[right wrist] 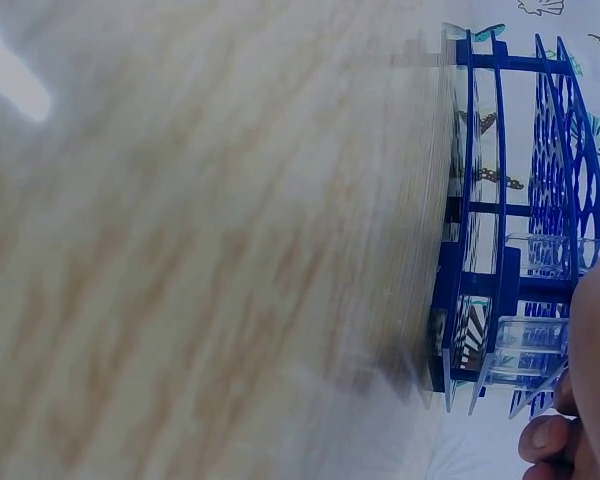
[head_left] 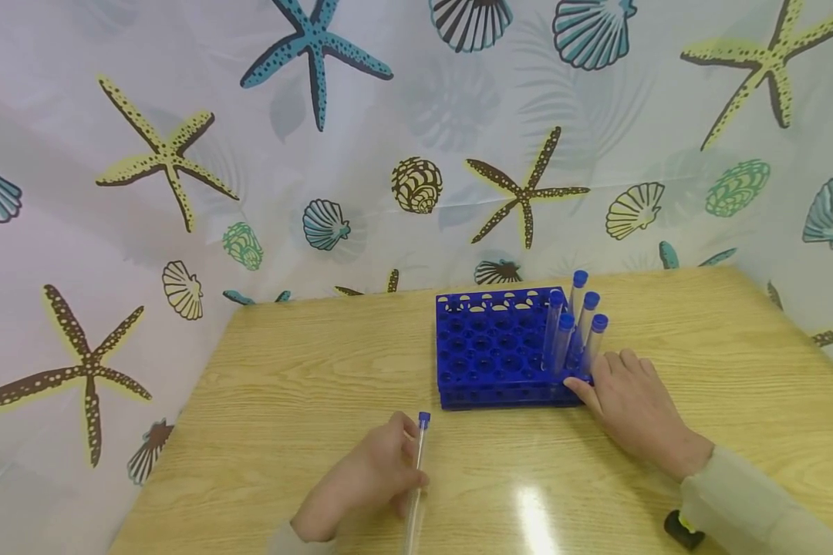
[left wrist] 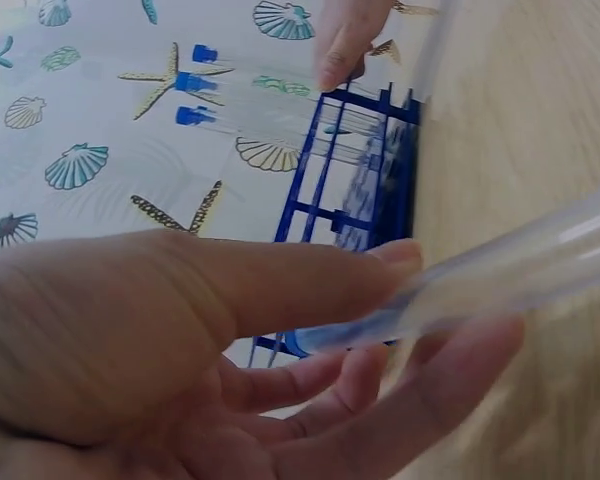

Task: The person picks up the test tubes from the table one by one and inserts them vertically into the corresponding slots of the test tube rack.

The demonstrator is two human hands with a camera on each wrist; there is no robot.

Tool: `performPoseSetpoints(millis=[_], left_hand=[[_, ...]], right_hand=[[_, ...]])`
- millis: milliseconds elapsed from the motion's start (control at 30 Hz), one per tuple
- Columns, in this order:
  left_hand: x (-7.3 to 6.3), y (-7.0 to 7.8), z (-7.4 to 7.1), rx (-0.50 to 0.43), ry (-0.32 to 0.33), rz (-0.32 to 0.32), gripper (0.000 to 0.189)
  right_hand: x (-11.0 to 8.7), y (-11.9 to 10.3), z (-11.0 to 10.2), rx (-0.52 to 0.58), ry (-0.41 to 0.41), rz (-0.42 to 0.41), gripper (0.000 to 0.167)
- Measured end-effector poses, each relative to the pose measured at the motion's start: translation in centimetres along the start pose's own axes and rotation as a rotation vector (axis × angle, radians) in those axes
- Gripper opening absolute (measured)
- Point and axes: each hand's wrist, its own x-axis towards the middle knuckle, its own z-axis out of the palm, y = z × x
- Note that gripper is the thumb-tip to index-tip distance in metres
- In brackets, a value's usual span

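Observation:
In the head view my left hand point(head_left: 378, 468) pinches a clear test tube point(head_left: 419, 449) with a blue cap between thumb and fingers, just in front of the rack. The tube lies slanted, cap end away from me; the left wrist view shows its clear body point(left wrist: 540, 250) close up. A blue test tube rack point(head_left: 507, 395) stands on the table. Several blue-capped tubes point(head_left: 562, 343) stand upright at its right end. My right hand point(head_left: 635, 401) holds the rack's front right corner, thumb at the front edge. Its other fingers are partly hidden in the right wrist view.
The wooden table point(head_left: 305, 370) carries the rack towards the back. Behind and beside it hangs a white cloth point(head_left: 375, 131) printed with starfish and shells. A small black object point(head_left: 683, 530) is by the right sleeve point(head_left: 743, 493).

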Motion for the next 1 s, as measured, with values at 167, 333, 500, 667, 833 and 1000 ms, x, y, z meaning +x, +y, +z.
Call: performPoseSetpoints(millis=[167,333,500,667,833,1000], left_hand=[[0.3,0.9,-1.0,-0.073,-0.017,0.043,0.052],[0.5,1.9,-1.5,-0.155,-0.019,0.15,0.05],[0.9,3.0,-1.5,-0.113,0.064,0.277,0.049],[1.3,4.4,-1.6,-0.111,0.164,0.403,0.049],[1.8,6.0,-1.4,-0.152,0.202,0.527,0.048],[2.3,7.2,-1.1,-0.059,0.281,0.584,0.047]], right_hand=[[0.0,0.0,0.2,0.002,0.011,-0.004,0.047],[0.0,0.0,0.2,0.002,0.017,-0.005,0.046],[0.0,0.0,0.1,0.001,0.002,0.002,0.046],[0.0,0.0,0.1,0.002,-0.015,0.011,0.046],[0.0,0.1,0.3,-0.004,0.001,0.009,0.047],[0.1,0.1,0.2,-0.001,0.013,0.003,0.048]])
